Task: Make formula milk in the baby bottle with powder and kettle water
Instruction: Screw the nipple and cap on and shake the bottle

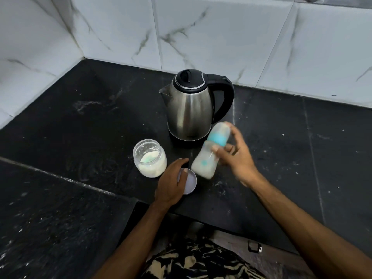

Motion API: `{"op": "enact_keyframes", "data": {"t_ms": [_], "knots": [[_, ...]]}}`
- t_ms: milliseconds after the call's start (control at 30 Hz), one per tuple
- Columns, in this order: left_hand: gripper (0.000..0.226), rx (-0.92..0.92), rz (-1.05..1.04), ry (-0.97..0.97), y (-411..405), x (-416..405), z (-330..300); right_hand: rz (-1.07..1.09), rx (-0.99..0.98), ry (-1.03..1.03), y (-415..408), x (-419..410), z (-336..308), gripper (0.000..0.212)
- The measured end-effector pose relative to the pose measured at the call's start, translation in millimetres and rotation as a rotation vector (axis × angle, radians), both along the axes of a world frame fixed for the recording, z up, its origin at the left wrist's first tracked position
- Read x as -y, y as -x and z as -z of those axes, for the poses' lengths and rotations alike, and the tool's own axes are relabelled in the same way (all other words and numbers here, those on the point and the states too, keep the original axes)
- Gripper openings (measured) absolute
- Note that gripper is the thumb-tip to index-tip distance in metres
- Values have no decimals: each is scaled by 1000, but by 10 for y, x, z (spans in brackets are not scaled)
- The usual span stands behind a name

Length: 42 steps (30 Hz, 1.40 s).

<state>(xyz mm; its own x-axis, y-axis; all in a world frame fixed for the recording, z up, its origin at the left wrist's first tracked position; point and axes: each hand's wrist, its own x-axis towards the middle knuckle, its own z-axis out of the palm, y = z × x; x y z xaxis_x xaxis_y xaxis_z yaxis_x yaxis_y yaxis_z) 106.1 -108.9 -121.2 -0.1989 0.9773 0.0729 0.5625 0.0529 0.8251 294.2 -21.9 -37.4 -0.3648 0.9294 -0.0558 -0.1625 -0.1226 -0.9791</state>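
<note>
My right hand [236, 158] grips the baby bottle [209, 152], which is tilted with its capped top toward the kettle and is blurred by motion. The bottle has a turquoise collar and milky white contents. My left hand [171, 182] rests on a round pale lid [190, 183] lying flat on the black counter. An open clear jar [150, 158] with white powder and a turquoise scoop inside stands left of the lid. The steel kettle [191, 105] with black lid and handle stands behind the bottle.
The black stone counter [80, 137] meets white marble-patterned wall tiles [221, 37] at the back and left. The counter's front edge [221, 224] runs just below my forearms. A small dark object [254, 246] lies on the floor below.
</note>
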Motion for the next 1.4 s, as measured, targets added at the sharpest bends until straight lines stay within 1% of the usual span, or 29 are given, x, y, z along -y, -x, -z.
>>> {"op": "enact_keyframes", "data": {"t_ms": [67, 100, 133, 167, 233, 267, 300, 400, 433, 467, 500, 600, 633, 667, 733, 767, 800, 833, 933, 967, 1000, 1100, 1133, 1167, 1200, 1300, 1333, 1367, 1400], "knots": [[42, -4, -11, 0, -7, 8, -7, 224, -144, 61, -32, -151, -61, 77], [42, -3, -13, 3, -13, 11, -13, 261, -194, 80, -44, -187, -61, 78], [42, -3, -14, 5, -17, 11, -19, 247, -196, 88, -43, -176, -41, 80], [42, -5, -15, 6, -19, 11, -20, 179, -151, 87, -32, -121, -1, 81], [42, -5, -12, 6, -13, 11, -20, -40, 14, 45, -4, 46, 64, 78], [43, -4, -8, 8, -9, 10, -20, -100, 61, 18, -5, 76, 82, 75], [43, -6, -6, 10, -7, 10, -19, -80, 48, 2, -11, 48, 79, 74], [42, -11, -4, 11, -10, 12, -23, 230, -182, 93, -40, -160, -21, 71], [42, -8, -5, 9, -12, 11, -21, 275, -232, 109, -51, -200, -40, 73], [41, -8, -5, 7, -12, 9, -21, 270, -234, 111, -49, -189, -42, 75], [41, -11, -4, 6, -13, 6, -22, 211, -195, 104, -34, -134, -14, 76], [43, 0, -1, 8, -6, 2, -18, -94, 17, 41, 9, 105, 67, 71], [43, 1, -4, 7, -8, 5, -18, -104, 27, 15, 8, 100, 70, 71], [42, -4, -7, 6, -11, 11, -20, -38, -4, 9, 8, 58, 42, 70], [42, -9, -13, 7, -15, 17, -24, 187, -143, 70, -16, -103, -34, 70], [42, -8, -12, 8, -16, 17, -26, 251, -200, 91, -33, -172, -63, 71], [42, -8, -11, 11, -17, 15, -26, 258, -219, 96, -41, -194, -69, 73], [43, -10, -8, 13, -16, 12, -25, 214, -194, 89, -39, -169, -50, 74], [42, -10, 5, 13, -2, -3, -11, -115, 10, 23, -10, 70, 39, 75], [40, -5, 5, 11, 1, -5, -4, -161, 47, 1, -15, 88, 57, 76], [38, -5, 1, 7, 2, -5, 0, -130, 35, -13, -21, 54, 43, 77], [34, -27, -14, -8, -6, 7, 5, 182, -120, 52, -42, -160, -66, 75], [34, -30, -17, -8, -9, 10, 4, 222, -167, 64, -48, -195, -81, 76], [34, -32, -19, -8, -12, 11, 2, 212, -172, 62, -41, -182, -74, 77], [36, -33, -19, -8, -11, 7, -2, 147, -133, 51, -22, -126, -45, 78], [34, -18, 13, 7, 5, -15, 11, -172, 60, 3, 15, 96, 33, 81], [34, -14, 14, 8, 5, -15, 11, -178, 58, -5, 16, 86, 37, 80], [36, -16, 5, 3, 0, -8, 6, -106, 17, 2, 23, 45, 10, 78], [37, -24, -7, -2, -7, 1, -5, 18, -45, 31, 21, -20, -24, 76]]}}
